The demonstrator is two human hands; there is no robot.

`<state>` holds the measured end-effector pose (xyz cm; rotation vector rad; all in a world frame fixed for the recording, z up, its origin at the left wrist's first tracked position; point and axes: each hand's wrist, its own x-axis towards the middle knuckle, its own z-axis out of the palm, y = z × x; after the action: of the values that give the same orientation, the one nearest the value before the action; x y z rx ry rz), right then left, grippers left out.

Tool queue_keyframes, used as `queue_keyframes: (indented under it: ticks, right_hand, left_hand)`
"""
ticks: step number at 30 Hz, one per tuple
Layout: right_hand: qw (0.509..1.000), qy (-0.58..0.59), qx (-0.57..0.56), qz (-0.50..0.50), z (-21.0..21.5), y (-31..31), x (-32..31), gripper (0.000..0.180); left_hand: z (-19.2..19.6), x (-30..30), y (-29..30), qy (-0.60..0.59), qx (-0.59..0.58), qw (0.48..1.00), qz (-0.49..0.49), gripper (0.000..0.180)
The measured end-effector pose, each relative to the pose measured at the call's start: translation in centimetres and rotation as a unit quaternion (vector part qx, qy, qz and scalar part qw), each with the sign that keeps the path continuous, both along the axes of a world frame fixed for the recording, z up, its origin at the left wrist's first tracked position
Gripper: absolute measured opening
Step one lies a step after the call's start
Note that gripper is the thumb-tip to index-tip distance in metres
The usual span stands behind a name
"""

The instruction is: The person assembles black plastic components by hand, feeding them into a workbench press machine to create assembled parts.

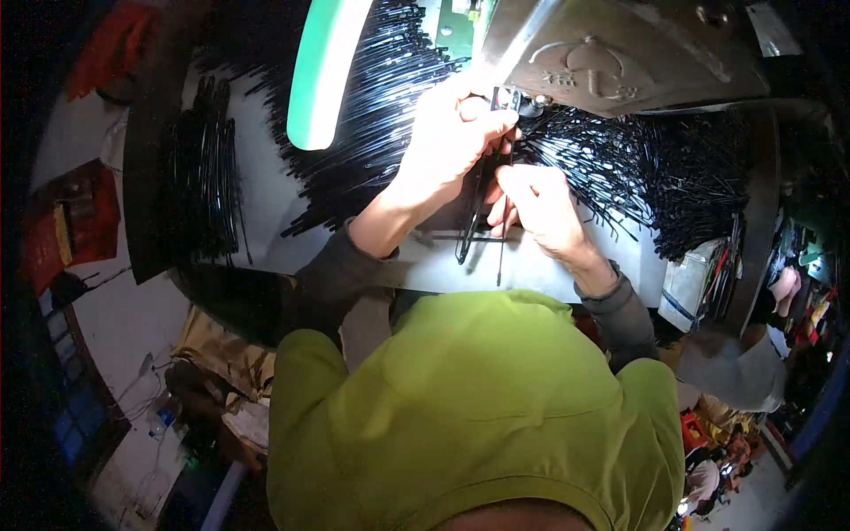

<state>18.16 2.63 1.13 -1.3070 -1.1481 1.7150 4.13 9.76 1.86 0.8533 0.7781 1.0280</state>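
Note:
My left hand [453, 137] is closed near the head of a dark metal machine [611, 66], its thumb and fingers pinching thin black metal ribs that look like umbrella ribs. Below the fingers the black ribs [474, 217] hang down toward me over the pale worktop [425, 276]. Just to the right and lower, my right hand [538, 205] is closed too, with its fingertips around a slim black rib [501, 252] pointing toward me. Both hands lie close together in bright light. The upper ends of the ribs are partly hidden by my fingers and the machine.
A large heap of black ribs [372, 115] lies left of my hands, and another heap [673, 168] lies right. A smaller bundle [204, 168] sits at the far left. A green-and-white lamp [323, 75] hangs over the left heap. A white container [691, 283] stands at the right edge.

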Motion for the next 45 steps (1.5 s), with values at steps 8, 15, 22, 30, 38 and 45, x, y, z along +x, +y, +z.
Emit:
queue_keyframes:
  ticks: [8,15,22,30,38,45]
  right_hand:
    - [1.000,0.016,-0.011,-0.017,0.6,0.8,0.0,0.032]
    - [0.998,0.058,-0.038,-0.007,1.0,0.6,0.1,0.033]
    - [0.977,0.192,-0.078,-0.045,1.2,-1.1,-0.7,0.032]
    - [0.988,-0.062,0.139,-0.004,0.5,-4.5,-1.2,0.020]
    - [0.734,-0.522,0.408,0.152,0.9,-5.5,6.6,0.026]
    - [0.820,-0.451,0.332,0.119,-0.7,-2.4,6.8,0.019]
  left_hand:
    - [-0.9,0.8,0.3,0.033,0.009,0.998,0.052,0.019]
    - [0.0,0.9,-0.1,-0.006,-0.004,0.998,0.065,0.009]
    - [0.4,0.5,0.0,0.052,-0.049,0.997,-0.001,0.010]
    - [0.4,-0.1,-0.1,0.063,0.002,0.998,0.002,0.015]
    - [2.4,-14.7,2.4,0.730,0.165,0.642,0.166,0.034]
    - [0.7,-5.5,-9.3,0.459,0.425,0.780,-0.015,0.014]
